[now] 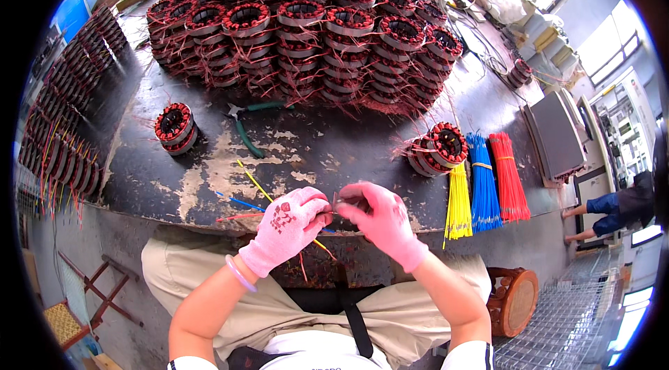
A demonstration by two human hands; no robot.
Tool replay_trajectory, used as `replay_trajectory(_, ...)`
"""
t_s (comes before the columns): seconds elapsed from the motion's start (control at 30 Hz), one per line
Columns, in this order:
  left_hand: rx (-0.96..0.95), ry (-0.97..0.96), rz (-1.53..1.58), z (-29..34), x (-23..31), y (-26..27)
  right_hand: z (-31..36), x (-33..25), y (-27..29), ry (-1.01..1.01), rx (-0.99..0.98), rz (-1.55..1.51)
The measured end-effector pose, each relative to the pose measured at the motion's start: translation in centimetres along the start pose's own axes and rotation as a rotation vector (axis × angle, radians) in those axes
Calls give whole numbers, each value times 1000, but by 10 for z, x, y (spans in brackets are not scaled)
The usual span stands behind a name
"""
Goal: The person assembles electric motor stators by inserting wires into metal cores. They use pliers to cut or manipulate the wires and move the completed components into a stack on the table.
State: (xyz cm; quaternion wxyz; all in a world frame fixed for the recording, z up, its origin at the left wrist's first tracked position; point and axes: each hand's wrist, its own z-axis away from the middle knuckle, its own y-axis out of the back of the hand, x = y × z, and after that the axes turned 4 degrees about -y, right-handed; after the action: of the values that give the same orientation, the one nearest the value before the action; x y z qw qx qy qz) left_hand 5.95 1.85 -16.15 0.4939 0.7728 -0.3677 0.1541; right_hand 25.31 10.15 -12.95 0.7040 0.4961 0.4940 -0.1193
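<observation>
My left hand (289, 225), in a pink glove, is closed just in front of the table edge. A yellow wire (254, 180), a blue wire (239, 201) and a red wire (237, 217) run through its grip and stick out on both sides. My right hand (383, 220), gloved alike, meets it with thumb and forefinger pinched together. Something small and dark sits at those fingertips, too hidden to name. Beyond the hands, green-handled pliers (245, 136) lie on the table between a wound motor stator (176, 129) at left and stacked stators (437, 150) at right.
Tall stacks of red-wound stators (300, 42) fill the back of the worn black table (146, 182). Bundles of yellow wires (458, 203), blue wires (484, 185) and red wires (509, 178) lie at right, near a grey box (555, 134). More stators (70, 105) stand far left.
</observation>
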Motion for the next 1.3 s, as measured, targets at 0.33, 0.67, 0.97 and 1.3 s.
replay_trajectory(0.33, -38, 0, 47, -4, 0, 1, -7, 29, -10, 456, -16, 426)
replay_trajectory(0.67, -44, 26, 63, -3, 2, 2, 4, 7, 3, 484, -25, 337)
replay_trajectory(0.97, -41, -4, 61, -5, 1, 2, -18, 27, -8, -411, -444, -520)
replay_trajectory(1.3, -76, 14, 89, -5, 2, 6, 8, 20, -15, 423, 114, 451)
